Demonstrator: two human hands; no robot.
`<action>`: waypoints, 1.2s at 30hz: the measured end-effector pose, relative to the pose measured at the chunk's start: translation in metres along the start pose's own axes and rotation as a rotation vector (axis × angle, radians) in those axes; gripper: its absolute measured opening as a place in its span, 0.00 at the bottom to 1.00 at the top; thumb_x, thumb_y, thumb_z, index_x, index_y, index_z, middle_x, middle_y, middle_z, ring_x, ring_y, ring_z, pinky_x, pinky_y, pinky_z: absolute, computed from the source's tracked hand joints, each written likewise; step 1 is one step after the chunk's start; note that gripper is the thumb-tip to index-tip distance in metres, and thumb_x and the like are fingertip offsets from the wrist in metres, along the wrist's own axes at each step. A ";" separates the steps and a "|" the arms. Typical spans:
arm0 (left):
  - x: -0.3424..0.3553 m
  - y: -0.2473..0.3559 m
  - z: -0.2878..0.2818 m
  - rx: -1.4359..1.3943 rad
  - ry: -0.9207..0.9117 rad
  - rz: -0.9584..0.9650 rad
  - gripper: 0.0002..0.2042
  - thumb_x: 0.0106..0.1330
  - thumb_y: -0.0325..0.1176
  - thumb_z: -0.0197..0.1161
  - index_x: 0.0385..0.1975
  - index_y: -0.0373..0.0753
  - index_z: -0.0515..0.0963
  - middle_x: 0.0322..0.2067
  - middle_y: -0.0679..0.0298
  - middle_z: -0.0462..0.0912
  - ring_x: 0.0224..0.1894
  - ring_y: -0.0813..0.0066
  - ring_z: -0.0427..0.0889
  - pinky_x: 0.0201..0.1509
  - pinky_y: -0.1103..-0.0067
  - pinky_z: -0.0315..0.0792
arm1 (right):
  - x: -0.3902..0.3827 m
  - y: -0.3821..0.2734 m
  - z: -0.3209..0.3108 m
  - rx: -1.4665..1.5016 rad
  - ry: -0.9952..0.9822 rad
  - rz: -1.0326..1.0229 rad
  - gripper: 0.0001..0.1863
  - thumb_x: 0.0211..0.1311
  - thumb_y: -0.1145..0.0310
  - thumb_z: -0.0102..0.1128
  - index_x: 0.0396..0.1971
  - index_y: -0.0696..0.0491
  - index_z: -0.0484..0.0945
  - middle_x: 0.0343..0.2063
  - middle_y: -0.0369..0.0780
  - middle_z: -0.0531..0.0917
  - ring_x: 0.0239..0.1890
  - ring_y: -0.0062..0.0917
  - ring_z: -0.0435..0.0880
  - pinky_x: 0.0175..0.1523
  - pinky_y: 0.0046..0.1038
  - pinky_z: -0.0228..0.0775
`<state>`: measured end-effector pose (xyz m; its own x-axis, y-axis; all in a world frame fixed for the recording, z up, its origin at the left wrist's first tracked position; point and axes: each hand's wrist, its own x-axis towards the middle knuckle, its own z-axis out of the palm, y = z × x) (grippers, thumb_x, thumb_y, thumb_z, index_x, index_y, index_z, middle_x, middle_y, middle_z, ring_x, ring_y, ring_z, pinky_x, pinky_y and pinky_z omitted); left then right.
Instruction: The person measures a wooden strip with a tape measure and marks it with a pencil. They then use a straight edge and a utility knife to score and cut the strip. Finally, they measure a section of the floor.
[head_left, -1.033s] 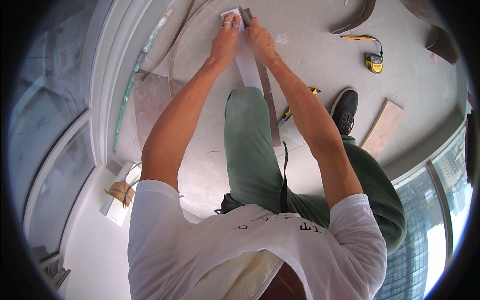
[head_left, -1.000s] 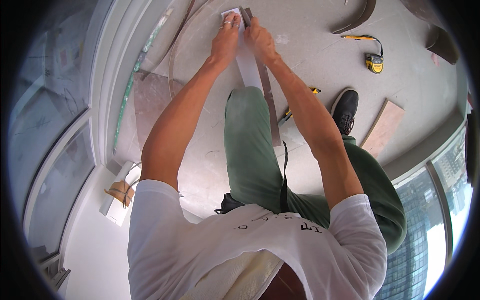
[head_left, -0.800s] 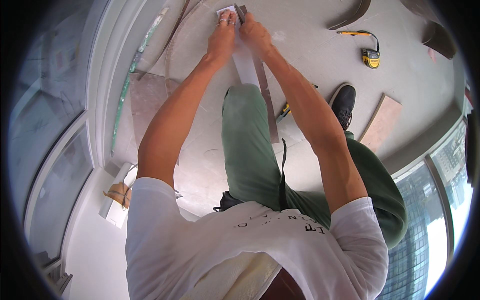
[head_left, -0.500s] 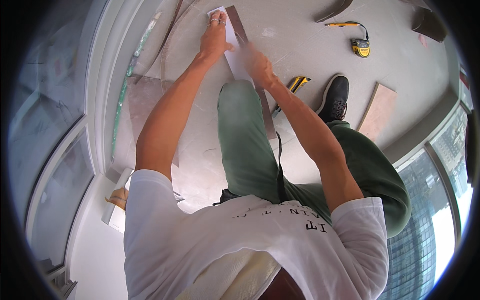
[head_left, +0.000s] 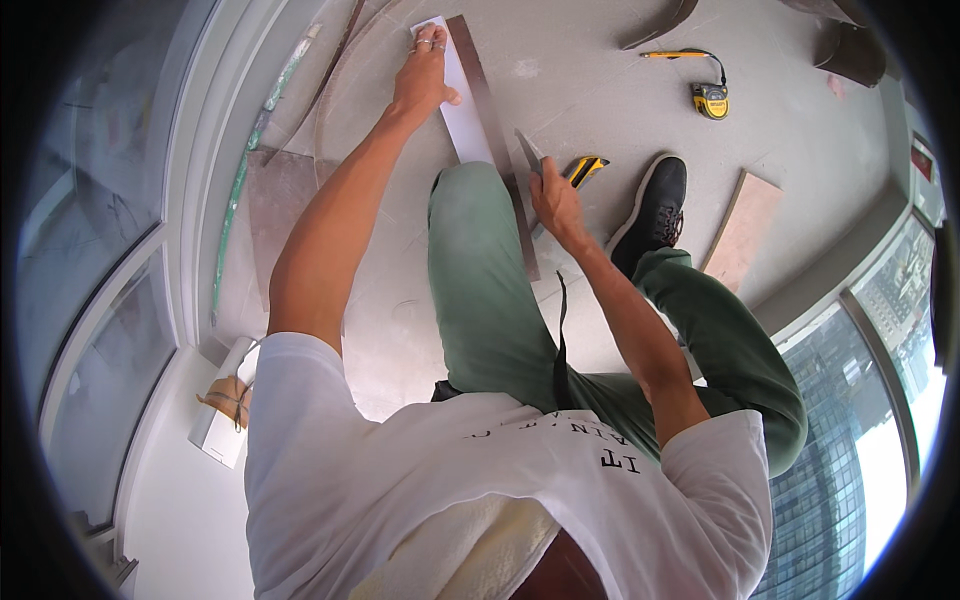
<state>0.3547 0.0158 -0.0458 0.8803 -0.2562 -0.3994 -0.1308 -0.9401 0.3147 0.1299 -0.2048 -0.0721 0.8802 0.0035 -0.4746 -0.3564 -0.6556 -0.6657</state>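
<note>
My left hand (head_left: 422,78) presses on a long white strip (head_left: 462,115), its fingers bent over the far end and the thumb by the right edge. The strip lies along a dark brown board (head_left: 482,90) on the floor. My left knee (head_left: 472,180) covers the strip's near end. To the right of the board, my right hand (head_left: 557,205) is closed around a pointed grey blade (head_left: 529,152) whose tip points away from me; its handle is hidden in the fingers. Just beyond that hand lies a yellow and black utility knife (head_left: 588,171), partly covered by it.
A yellow tape measure (head_left: 711,100) and a pencil (head_left: 660,55) lie at the far right. A pinkish board (head_left: 743,230) rests beyond my shoe (head_left: 658,205). Curved dark pieces (head_left: 855,55) lie farther off. Windows rise at both sides, with a green-stained pole (head_left: 240,180) at left.
My right hand, blurred over the strip and board earlier, has moved right and toward me, off the board. The grey blade now shows in it. My left hand stays on the strip.
</note>
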 end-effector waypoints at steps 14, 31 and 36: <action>0.003 -0.014 0.012 0.040 0.073 0.013 0.56 0.38 0.30 0.83 0.73 0.36 0.56 0.75 0.59 0.51 0.72 0.57 0.63 0.69 0.68 0.72 | 0.188 -0.125 0.026 0.228 0.443 -0.211 0.25 0.58 0.66 0.64 0.55 0.59 0.72 0.47 0.53 0.78 0.53 0.49 0.76 0.56 0.43 0.69; -0.001 -0.007 0.005 -0.023 0.077 0.025 0.53 0.40 0.29 0.80 0.72 0.34 0.58 0.73 0.55 0.55 0.72 0.54 0.63 0.66 0.68 0.74 | 0.224 -0.137 0.049 0.310 0.443 0.181 0.25 0.41 0.61 0.78 0.38 0.55 0.77 0.39 0.49 0.82 0.49 0.45 0.79 0.53 0.41 0.71; -0.001 -0.008 0.004 -0.003 0.090 0.045 0.51 0.43 0.28 0.79 0.71 0.33 0.58 0.72 0.54 0.55 0.73 0.53 0.61 0.67 0.67 0.73 | 0.222 -0.142 0.052 0.284 0.460 0.183 0.23 0.43 0.61 0.77 0.38 0.55 0.77 0.41 0.48 0.81 0.50 0.45 0.78 0.55 0.42 0.71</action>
<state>0.3524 0.0225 -0.0515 0.9108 -0.2768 -0.3062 -0.1699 -0.9275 0.3330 0.3601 -0.0716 -0.1128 0.8193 -0.4620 -0.3397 -0.5305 -0.3856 -0.7549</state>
